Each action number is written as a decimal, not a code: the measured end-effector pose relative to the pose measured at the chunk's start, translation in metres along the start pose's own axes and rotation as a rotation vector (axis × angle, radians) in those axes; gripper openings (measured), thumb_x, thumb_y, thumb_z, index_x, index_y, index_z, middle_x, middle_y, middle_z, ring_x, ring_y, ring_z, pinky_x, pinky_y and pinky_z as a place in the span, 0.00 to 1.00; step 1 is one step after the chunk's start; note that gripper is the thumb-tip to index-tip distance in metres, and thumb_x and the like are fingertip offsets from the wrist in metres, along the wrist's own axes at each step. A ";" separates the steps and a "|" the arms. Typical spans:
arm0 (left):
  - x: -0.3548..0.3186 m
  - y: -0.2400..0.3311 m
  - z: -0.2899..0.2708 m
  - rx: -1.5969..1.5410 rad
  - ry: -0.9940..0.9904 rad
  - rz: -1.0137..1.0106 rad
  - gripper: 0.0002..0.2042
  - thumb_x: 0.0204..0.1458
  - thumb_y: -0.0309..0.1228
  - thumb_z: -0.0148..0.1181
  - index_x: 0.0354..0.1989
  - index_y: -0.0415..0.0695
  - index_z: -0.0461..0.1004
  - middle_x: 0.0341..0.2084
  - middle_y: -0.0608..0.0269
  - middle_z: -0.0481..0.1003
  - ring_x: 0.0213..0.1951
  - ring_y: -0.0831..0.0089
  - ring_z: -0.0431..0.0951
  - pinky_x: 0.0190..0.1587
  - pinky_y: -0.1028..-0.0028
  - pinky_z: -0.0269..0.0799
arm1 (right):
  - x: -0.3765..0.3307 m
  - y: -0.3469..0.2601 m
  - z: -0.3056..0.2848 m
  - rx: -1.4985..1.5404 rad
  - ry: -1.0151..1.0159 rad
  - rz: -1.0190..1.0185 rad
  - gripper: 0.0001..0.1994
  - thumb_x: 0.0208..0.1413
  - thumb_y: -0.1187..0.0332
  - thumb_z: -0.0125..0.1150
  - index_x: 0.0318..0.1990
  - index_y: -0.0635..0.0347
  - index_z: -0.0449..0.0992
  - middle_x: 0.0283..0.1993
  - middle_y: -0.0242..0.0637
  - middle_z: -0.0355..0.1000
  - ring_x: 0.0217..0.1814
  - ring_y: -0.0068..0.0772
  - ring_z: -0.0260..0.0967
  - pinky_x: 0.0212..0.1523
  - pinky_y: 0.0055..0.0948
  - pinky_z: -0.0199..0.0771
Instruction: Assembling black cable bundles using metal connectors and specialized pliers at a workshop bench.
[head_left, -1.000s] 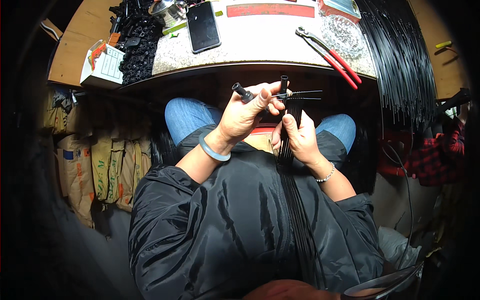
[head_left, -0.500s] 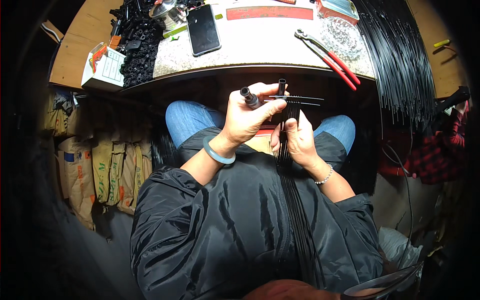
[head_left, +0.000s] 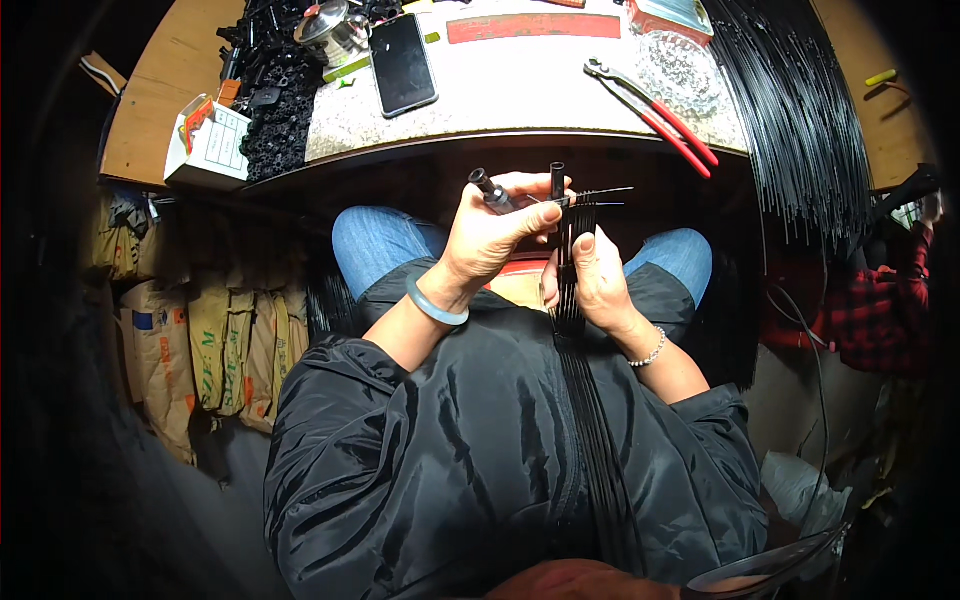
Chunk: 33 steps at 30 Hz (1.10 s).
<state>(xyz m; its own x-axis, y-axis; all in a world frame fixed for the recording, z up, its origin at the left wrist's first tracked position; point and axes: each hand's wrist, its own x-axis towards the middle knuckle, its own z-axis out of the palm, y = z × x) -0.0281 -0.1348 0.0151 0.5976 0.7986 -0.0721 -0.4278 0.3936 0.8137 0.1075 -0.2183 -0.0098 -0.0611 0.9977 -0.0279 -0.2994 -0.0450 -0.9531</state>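
My right hand [head_left: 602, 288] is closed round a bundle of thin black rods [head_left: 598, 440] that runs down over my lap and jacket. A short black tube [head_left: 557, 180] stands up from the bundle's far end. Beside it, my left hand [head_left: 482, 243] is closed, its thumb pressed near the top of the bundle. A dark cylindrical tool with a hollow end [head_left: 490, 188] is held in that same hand, pointing up and left. Two thin rods [head_left: 606, 192] stick out crosswise to the right by my left fingertips. Where they join the bundle is too small to make out.
On the table ahead lie a phone [head_left: 403, 66], red-handled pliers [head_left: 655, 115], a glass dish [head_left: 680, 70] and a red strip [head_left: 533, 28]. Black small parts [head_left: 272, 135] and a white box [head_left: 208, 145] are at left. Long black rods [head_left: 800, 130] overhang the right edge.
My left hand has shifted slightly left, its tool tilting further that way. The black tube and the crosswise rods have moved a little left too. My right hand keeps its hold.
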 end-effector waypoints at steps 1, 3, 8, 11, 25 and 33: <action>0.001 0.000 0.000 0.001 -0.003 0.000 0.14 0.47 0.22 0.63 0.43 0.35 0.74 0.35 0.57 0.78 0.32 0.76 0.77 0.30 0.81 0.71 | 0.000 -0.001 0.000 0.000 0.002 -0.003 0.27 0.60 0.44 0.36 0.42 0.64 0.61 0.17 0.37 0.66 0.13 0.22 0.63 0.16 0.18 0.65; 0.003 0.000 -0.002 0.074 -0.016 0.014 0.13 0.47 0.23 0.63 0.42 0.35 0.74 0.32 0.59 0.78 0.28 0.78 0.75 0.28 0.82 0.69 | -0.001 -0.003 0.000 -0.050 -0.016 -0.033 0.28 0.59 0.42 0.35 0.42 0.65 0.61 0.16 0.37 0.66 0.13 0.22 0.63 0.16 0.18 0.65; 0.005 -0.002 -0.005 0.084 -0.072 -0.007 0.12 0.47 0.25 0.64 0.40 0.35 0.75 0.28 0.62 0.76 0.22 0.82 0.70 0.24 0.83 0.65 | -0.002 -0.003 0.000 -0.044 -0.003 -0.030 0.29 0.58 0.41 0.35 0.43 0.65 0.60 0.16 0.36 0.66 0.13 0.22 0.63 0.16 0.18 0.65; 0.006 0.002 -0.006 0.066 -0.080 -0.056 0.06 0.47 0.23 0.63 0.34 0.37 0.76 0.27 0.64 0.76 0.25 0.82 0.73 0.27 0.83 0.69 | 0.000 -0.003 -0.005 -0.052 -0.020 -0.039 0.31 0.58 0.41 0.34 0.45 0.66 0.58 0.16 0.37 0.66 0.13 0.22 0.63 0.16 0.18 0.65; 0.013 -0.001 -0.017 0.131 -0.083 -0.096 0.10 0.46 0.28 0.66 0.34 0.40 0.72 0.29 0.64 0.76 0.26 0.81 0.74 0.29 0.82 0.70 | 0.001 0.002 -0.010 0.008 -0.079 0.072 0.35 0.56 0.37 0.30 0.32 0.67 0.66 0.14 0.39 0.67 0.12 0.24 0.64 0.15 0.19 0.66; 0.016 0.000 -0.024 0.092 -0.192 -0.107 0.10 0.47 0.28 0.65 0.33 0.38 0.72 0.27 0.62 0.76 0.25 0.78 0.74 0.28 0.80 0.71 | 0.006 -0.004 -0.014 0.040 -0.186 0.097 0.37 0.56 0.36 0.27 0.34 0.68 0.68 0.16 0.43 0.69 0.13 0.25 0.65 0.15 0.19 0.66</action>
<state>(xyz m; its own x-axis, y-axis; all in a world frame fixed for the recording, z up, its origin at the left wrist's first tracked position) -0.0350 -0.1113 0.0001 0.7578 0.6500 -0.0566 -0.2968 0.4207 0.8573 0.1218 -0.2110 -0.0102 -0.2654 0.9623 -0.0591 -0.3212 -0.1460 -0.9357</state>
